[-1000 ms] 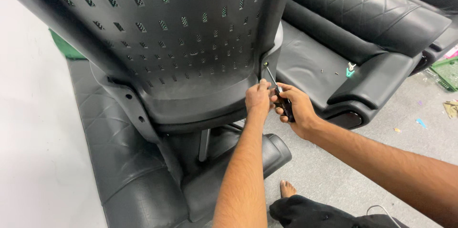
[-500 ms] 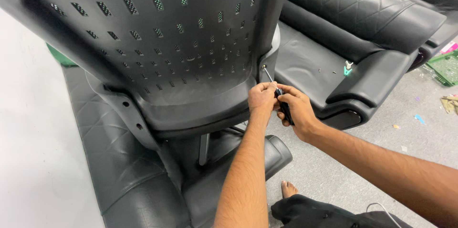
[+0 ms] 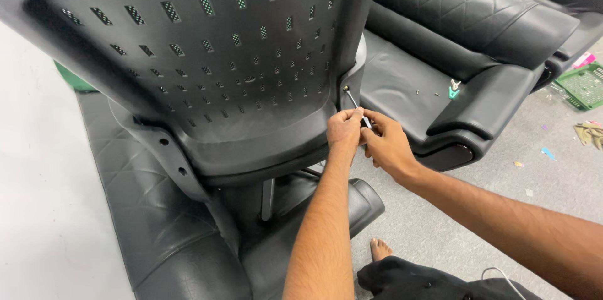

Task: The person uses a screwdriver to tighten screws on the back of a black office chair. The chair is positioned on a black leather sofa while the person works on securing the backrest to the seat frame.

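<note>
A black office chair (image 3: 207,67) with a perforated plastic back lies tilted in front of me. My left hand (image 3: 344,130) and my right hand (image 3: 386,146) meet at its right edge, both closed around a screwdriver (image 3: 359,111). The thin metal shaft points up and left, with its tip at a screw (image 3: 347,89) in the chair's side bracket. The handle is hidden inside my right hand.
The chair rests on a black quilted sofa (image 3: 151,224). A second black sofa (image 3: 440,42) stands at the right, with a small green part (image 3: 453,89) and loose screws on its seat. A green crate (image 3: 584,86) and paper scraps lie on the grey floor. My bare foot (image 3: 380,250) shows below.
The view has shifted slightly. My right hand has slid up the screwdriver, closer to my left hand, and now hides the handle. The tip stays at the screw.
</note>
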